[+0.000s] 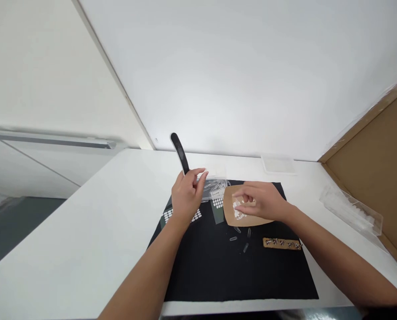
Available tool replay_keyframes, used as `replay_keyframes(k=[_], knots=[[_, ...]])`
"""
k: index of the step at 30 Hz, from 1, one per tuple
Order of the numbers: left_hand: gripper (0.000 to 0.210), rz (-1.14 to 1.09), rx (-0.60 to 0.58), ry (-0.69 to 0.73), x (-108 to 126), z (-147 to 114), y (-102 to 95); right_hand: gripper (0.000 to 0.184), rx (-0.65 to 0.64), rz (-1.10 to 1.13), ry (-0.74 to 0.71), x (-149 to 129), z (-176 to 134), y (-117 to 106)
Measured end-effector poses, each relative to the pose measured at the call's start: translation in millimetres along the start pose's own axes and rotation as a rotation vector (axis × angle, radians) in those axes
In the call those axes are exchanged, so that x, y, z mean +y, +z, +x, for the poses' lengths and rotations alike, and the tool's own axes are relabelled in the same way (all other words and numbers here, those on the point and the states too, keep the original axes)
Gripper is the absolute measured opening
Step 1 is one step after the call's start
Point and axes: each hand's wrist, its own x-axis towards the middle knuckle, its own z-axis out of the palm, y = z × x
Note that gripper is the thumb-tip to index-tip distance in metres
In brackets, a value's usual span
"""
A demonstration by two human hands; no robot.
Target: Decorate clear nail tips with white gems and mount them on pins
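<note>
Gripping a curved, grey-smudged black file point(180, 151), left hand point(187, 193) nearly closed; right hand point(261, 202) loosely curled, hold unclear

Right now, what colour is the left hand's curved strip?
The curved strip is mostly black, seen in the head view.
</note>
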Motion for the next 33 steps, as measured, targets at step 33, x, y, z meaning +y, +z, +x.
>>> replay_keyframes(k=[33], knots=[[0.026,-0.774,-0.531,-0.402,80,-31,-5.0,0.024,0.204,0.331,0.208,-20,-12,3]])
